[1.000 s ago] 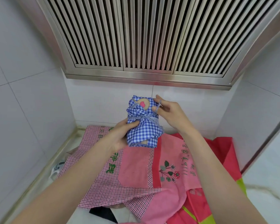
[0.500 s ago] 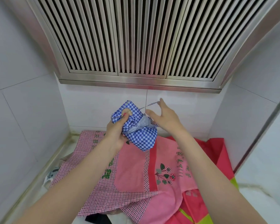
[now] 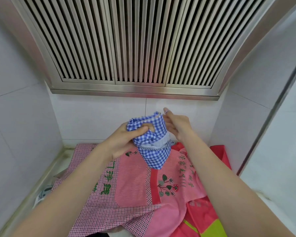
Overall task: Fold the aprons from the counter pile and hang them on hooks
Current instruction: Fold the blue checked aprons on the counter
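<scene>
The fingers (image 3: 144, 130) of the left hand (image 3: 125, 139) were curled round the upper part of a blue gingham apron (image 3: 151, 142), thumb pressed across the front of the bundle. The right hand (image 3: 176, 126) sat against the bundle's far side, its fingers loosely curled toward the cloth; what looked like the apron's thin tie was looped round the raised fingertip, though the strand was too fine to confirm, and whether the hand actually gripped cloth could not be told.

The apron was held in the air between both hands, above the desk (image 3: 280, 199), rolled into a compact bundle with a pale band wrapped round its middle and a pointed corner hanging below. Beneath it lay the remaining pile: a pink checked apron with green embroidery (image 3: 109, 190), a pink apron with a strawberry motif (image 3: 178, 182), and a red and lime-green one (image 3: 208, 223). A steel range hood (image 3: 135, 48) filled the wall above. No hooks were in view.

Judgement: the step in hand was securing the folded bundle with its tie. To do it well, the left hand should keep firm pressure so the roll does not loosen, while the right draws the tie snug round the middle and leaves a free loop for hanging. The hanging corner should be tucked in first.
</scene>
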Action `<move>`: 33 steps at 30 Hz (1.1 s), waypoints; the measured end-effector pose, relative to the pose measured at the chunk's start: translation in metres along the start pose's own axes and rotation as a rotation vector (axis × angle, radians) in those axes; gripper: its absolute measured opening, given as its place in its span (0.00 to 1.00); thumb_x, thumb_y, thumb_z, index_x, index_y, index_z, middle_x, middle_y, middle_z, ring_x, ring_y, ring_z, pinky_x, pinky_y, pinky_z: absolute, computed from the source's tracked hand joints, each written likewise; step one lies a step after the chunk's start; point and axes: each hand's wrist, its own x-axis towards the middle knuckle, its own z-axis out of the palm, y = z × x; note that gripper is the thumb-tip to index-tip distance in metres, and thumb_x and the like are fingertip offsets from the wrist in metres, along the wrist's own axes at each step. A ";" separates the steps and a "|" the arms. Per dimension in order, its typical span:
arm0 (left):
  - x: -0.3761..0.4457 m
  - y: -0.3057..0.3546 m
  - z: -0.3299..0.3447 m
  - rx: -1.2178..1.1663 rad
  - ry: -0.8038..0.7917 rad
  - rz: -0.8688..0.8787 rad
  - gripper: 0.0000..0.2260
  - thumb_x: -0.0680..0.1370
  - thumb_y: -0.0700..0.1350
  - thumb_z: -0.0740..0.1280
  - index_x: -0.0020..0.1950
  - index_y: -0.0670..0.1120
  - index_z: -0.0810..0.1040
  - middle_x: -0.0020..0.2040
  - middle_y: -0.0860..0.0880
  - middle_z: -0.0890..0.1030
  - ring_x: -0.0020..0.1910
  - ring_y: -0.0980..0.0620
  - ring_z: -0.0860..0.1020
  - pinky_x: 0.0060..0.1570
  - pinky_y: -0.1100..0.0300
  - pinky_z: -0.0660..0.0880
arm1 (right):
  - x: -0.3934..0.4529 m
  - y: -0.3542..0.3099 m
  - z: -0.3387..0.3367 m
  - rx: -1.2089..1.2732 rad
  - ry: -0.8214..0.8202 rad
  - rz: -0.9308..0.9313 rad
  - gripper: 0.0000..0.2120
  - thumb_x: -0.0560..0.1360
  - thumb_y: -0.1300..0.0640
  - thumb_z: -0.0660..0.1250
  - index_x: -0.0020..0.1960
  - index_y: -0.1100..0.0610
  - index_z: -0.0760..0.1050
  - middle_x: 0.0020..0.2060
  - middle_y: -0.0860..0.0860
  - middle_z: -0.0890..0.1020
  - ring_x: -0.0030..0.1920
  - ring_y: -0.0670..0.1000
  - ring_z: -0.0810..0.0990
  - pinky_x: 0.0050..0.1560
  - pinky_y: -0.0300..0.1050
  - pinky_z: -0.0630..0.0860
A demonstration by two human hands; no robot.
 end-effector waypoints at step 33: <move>0.018 0.016 0.005 1.615 -0.314 0.306 0.06 0.75 0.40 0.65 0.50 0.48 0.77 0.43 0.57 0.74 0.38 0.57 0.72 0.44 0.61 0.71 | -0.029 -0.008 0.002 -1.026 -0.723 -0.113 0.09 0.66 0.68 0.74 0.39 0.57 0.78 0.28 0.49 0.76 0.31 0.51 0.68 0.30 0.39 0.64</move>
